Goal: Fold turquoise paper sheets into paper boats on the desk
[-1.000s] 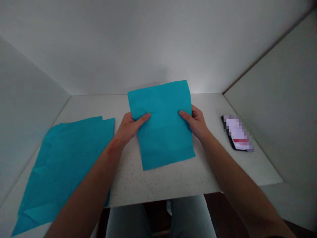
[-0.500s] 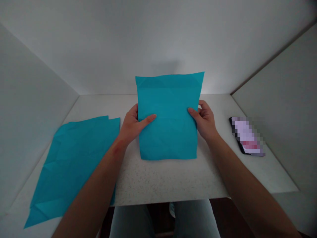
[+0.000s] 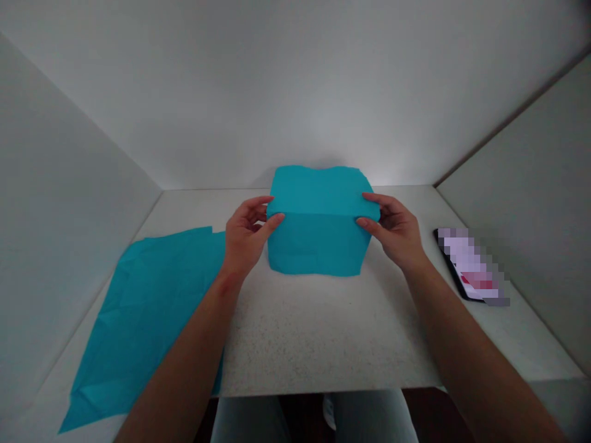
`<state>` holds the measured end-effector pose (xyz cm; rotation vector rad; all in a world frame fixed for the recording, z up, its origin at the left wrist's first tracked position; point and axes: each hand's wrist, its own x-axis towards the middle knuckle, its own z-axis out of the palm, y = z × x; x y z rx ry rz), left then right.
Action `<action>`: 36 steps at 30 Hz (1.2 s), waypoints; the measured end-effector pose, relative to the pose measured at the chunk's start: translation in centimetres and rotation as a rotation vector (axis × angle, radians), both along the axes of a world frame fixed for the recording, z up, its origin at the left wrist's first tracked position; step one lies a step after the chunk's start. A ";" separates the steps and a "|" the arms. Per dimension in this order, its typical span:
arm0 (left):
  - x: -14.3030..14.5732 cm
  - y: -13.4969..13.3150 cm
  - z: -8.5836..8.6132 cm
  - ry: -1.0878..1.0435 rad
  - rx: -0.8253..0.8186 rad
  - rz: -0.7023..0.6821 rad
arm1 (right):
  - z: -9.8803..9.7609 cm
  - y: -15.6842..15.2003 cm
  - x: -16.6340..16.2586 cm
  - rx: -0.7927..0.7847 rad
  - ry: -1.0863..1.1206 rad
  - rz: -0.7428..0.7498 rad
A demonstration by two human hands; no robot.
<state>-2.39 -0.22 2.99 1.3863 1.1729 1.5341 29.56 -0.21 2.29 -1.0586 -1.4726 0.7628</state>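
A turquoise sheet (image 3: 318, 245), creased left-to-right, long axis unclear, is pinched by fingers (image 3: 382, 199) of left hand (image 3: 244, 237) and right hand (image 3: 401, 234).

Left hand (image 3: 244, 237) and right hand (image 3: 398, 232) pinch opposite sides of a teal sheet (image 3: 318, 246), a crease running across it between them, above a white table (image 3: 323, 351). A larger teal piece (image 3: 143, 307) lies at left, partly behind the forearm (image 3: 184, 363); a phone (image 3: 468, 264), screen pixelated, lies right.
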 end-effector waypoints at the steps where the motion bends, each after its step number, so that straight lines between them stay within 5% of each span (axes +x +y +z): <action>1: -0.1 0.1 -0.1 0.016 0.003 0.010 | 0.2 -0.1 0.3 0.009 -0.057 0.000; 8: -0.6 -0.2 -0.2 0.206 0.047 0.070 | 2.0 -0.5 1.3 0.120 -0.408 -0.074; 13: -0.6 -0.1 0.2 0.187 0.211 0.084 | 2.5 -0.6 0.7 0.235 -0.177 -0.092; 16: -0.3 -0.1 0.2 0.033 0.100 0.007 | 2.3 -0.9 0.0 0.133 0.025 -0.050; 21: -0.5 0.5 -0.7 -0.027 -0.194 -0.078 | 1.3 -0.5 -0.3 -0.156 0.024 -0.077; 24: -1.0 0.9 -1.3 0.186 -0.192 -0.015 | 0.3 0.3 0.4 -0.203 -0.090 -0.048; 28: -1.1 0.5 -1.4 0.681 0.024 0.123 | -1.0 0.8 0.9 -0.198 -0.476 -0.043; 33: 0.1 -0.2 -1.6 0.850 -0.016 -0.491 | -1.9 1.0 0.9 -0.210 -0.722 -0.034; 36: 0.7 -0.4 -2.0 0.941 0.013 -0.605 | -1.5 0.7 0.6 -0.087 -0.743 -0.071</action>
